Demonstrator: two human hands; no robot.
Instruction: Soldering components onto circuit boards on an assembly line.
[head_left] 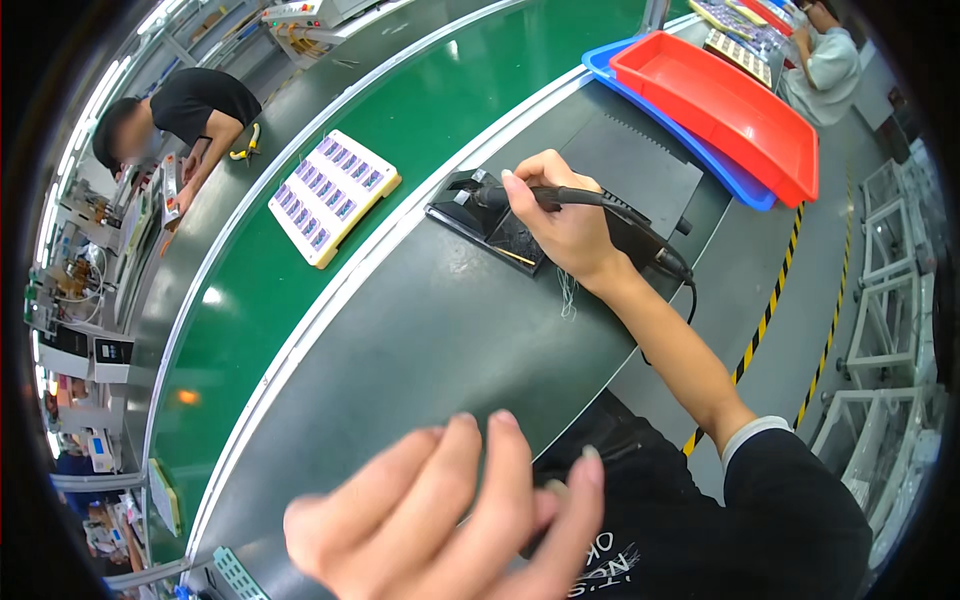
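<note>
My right hand (pixel 575 225) is closed around the black handle of a soldering iron (pixel 620 205), whose front end reaches into a black iron stand (pixel 462 208). A cable runs from the handle's rear toward the table edge. Low in the foreground, close to the camera, my left hand (pixel 430 510) is raised with loosely bent fingers apart. I see nothing between them, though part of the palm side is hidden. Beside the stand's base, thin wire strands (pixel 568 295) lie on the grey table (pixel 400 330).
A pale panel of small purple boards (pixel 335 195) sits on the green conveyor (pixel 235 275). Behind the stand is a dark flat box (pixel 650 160). Red (pixel 720 110) and blue trays (pixel 735 185) overlap at the far right. A co-worker (pixel 190 115) bends over the opposite bench near yellow-handled pliers (pixel 248 145).
</note>
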